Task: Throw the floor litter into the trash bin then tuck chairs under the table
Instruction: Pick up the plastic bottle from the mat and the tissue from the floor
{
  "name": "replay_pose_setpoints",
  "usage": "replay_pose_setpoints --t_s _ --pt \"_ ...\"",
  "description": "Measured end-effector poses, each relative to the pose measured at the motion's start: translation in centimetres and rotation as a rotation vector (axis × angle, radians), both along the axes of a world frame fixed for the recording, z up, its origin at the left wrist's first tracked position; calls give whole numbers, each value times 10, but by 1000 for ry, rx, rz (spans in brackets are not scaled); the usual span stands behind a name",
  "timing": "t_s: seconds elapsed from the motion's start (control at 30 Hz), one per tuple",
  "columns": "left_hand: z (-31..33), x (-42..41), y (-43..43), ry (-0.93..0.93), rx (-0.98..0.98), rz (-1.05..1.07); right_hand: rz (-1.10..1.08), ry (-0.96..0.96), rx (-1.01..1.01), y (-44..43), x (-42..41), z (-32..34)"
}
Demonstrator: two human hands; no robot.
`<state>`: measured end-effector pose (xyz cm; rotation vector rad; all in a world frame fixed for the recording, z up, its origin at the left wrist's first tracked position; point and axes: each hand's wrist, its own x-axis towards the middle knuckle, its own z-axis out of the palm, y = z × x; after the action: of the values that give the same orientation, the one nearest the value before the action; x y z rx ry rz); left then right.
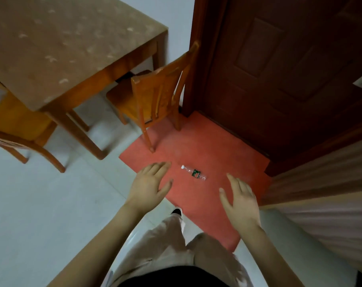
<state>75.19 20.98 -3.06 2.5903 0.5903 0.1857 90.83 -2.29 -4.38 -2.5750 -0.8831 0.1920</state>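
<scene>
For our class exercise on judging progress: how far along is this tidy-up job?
Nothing looks done yet. The bottle lies on the red mat, untouched, and no bin is in view. In hand: both hands, left and right, hover open above it with no grip. Left to do: bin the bottle, then tuck the chair by the door and the one at the left under the table.
</scene>
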Motion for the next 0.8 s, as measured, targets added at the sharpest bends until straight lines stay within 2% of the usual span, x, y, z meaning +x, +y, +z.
replay_pose_setpoints --t_s 0.2,0.37,0.53,0.8 --pt "-32 81 46 44 -17 -20 41 8 5 60 89 -27" --pt "-122 136 59 80 -100 74 82 56 -38 99 152 -112" --pt "-280 188 66 73 -167 164 174 121 -98 131 205 -273" --pt "-586 229 84 167 -191 114 291 143 -192 153 251 -592"
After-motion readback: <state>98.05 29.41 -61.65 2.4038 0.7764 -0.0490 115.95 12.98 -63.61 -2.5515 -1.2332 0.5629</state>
